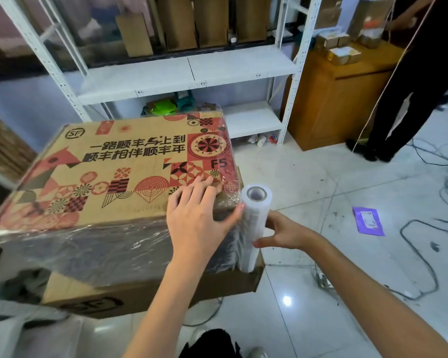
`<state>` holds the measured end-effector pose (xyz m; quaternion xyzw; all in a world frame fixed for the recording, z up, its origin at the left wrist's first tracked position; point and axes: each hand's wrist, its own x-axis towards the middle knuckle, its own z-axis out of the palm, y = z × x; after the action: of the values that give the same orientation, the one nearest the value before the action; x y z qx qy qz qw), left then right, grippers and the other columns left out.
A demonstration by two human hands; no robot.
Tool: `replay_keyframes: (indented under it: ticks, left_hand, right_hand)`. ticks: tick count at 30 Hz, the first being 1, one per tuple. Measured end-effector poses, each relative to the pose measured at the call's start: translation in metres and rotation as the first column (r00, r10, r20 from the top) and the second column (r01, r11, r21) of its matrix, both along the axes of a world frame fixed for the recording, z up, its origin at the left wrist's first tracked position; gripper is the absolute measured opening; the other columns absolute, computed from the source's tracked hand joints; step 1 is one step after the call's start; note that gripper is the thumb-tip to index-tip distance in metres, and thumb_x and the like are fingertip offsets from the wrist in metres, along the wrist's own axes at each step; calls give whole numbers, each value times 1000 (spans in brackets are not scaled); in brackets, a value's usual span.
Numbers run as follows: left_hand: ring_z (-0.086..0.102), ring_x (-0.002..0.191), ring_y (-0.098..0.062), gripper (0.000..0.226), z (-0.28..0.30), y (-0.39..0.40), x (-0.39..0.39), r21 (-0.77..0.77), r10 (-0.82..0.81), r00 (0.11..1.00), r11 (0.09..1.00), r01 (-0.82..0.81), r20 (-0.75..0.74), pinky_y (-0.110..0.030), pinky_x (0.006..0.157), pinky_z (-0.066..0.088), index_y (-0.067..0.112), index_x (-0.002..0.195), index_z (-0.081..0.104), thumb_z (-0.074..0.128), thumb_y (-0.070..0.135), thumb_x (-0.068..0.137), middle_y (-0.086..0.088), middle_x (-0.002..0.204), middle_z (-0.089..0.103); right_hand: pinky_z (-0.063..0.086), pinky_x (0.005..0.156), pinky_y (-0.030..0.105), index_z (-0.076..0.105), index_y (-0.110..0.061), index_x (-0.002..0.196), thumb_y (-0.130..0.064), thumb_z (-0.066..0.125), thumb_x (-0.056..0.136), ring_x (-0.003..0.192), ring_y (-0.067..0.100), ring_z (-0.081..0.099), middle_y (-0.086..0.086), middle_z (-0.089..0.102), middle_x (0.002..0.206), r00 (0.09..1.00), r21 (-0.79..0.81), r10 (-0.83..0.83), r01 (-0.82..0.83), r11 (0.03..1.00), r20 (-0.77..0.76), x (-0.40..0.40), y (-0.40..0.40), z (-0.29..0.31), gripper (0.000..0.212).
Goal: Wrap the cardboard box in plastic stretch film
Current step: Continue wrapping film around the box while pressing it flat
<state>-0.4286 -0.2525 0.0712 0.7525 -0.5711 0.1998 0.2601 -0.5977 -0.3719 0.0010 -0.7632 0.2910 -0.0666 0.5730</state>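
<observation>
Two hands busy: left hand flat on the box corner, pinning film; right hand grips the upright roll beside that corner. Next, probably, pull film around the side.

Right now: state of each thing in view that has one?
Printed cardboard box: closed, partly film-wrapped, resting on another box.
Lower cardboard box: under it, flap open.
Stretch film roll: upright at the corner.
Left hand: flat, pressing the box.
Right hand: gripping the roll.
</observation>
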Motion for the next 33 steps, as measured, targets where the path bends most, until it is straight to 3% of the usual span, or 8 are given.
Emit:
replay_keyframes:
  ticks: [4, 9, 13, 17, 24, 26, 29, 33]
  left_hand:
    - [62, 107, -19, 50, -2, -1, 0, -48, 2, 1000, 999, 0, 29, -35, 88, 40, 13, 92, 70, 55, 59, 82, -1, 109, 69]
    - [64, 103, -20, 47, -4, -4, 5, -123, -28, 997, 992, 37, 75, -36, 83, 44, 15, 90, 72, 55, 58, 84, 0, 106, 70]
    - [65, 101, -19, 43, -8, -8, 10, -155, -27, 994, 987, 43, 102, -36, 80, 46, 16, 85, 74, 58, 57, 82, 0, 104, 71]
    - [65, 102, -20, 43, -10, -9, 11, -143, -36, 994, 988, 50, 101, -37, 82, 46, 16, 84, 75, 63, 57, 80, 0, 105, 71]
    - [64, 105, -20, 41, -7, -2, 10, -123, -30, 996, 992, 40, 83, -37, 83, 47, 15, 87, 76, 64, 54, 78, 0, 107, 70]
    - [62, 108, -19, 42, -7, 0, 7, -105, -18, 997, 994, 26, 74, -37, 85, 46, 15, 89, 76, 63, 53, 79, 0, 110, 69]
    - [59, 113, -17, 42, -6, 1, 0, -71, 10, 998, 997, -6, 57, -39, 89, 44, 16, 92, 75, 62, 54, 80, 1, 114, 67]
    - [55, 119, -18, 40, -2, 1, -9, -27, 108, 993, 994, -107, 39, -44, 98, 39, 15, 99, 73, 57, 48, 82, 1, 121, 64]
  right_hand:
    - [47, 85, 12, 55, -26, 113, -4, 79, 73, 103, -1, 61, -14, 64, 110, 999, -23, 52, -52, 998, 5, -1, -9, 0, 52]
    - [51, 89, 22, 58, -21, 115, -13, 83, 70, 102, 4, 61, -9, 64, 111, 987, -102, 157, -161, 982, -46, 5, -26, 5, 52]
    - [48, 85, 17, 58, -33, 111, -20, 86, 67, 100, -1, 60, -19, 64, 108, 981, -148, 169, -182, 972, -96, 12, -39, 9, 54]
    - [48, 96, 37, 56, -27, 122, -35, 87, 62, 111, 10, 57, -11, 62, 121, 982, -233, 136, -164, 959, -132, 18, -49, 5, 68]
    - [49, 93, 41, 54, -30, 124, -45, 86, 58, 110, 10, 58, -16, 61, 119, 993, -303, 76, -101, 947, -94, 27, -46, -2, 75]
    - [46, 100, 35, 48, -28, 129, -37, 85, 65, 118, 6, 53, -14, 57, 127, 987, -195, 154, -162, 967, -55, 27, -45, -4, 75]
    - [35, 100, 9, 38, -24, 136, -27, 83, 71, 123, -9, 42, -23, 46, 132, 959, -106, 280, -283, 953, -41, 23, -50, -5, 79]
    - [32, 97, 5, 35, -21, 137, -15, 76, 79, 120, -17, 40, -19, 43, 133, 938, -107, 345, -347, 932, -43, 21, -64, -5, 71]
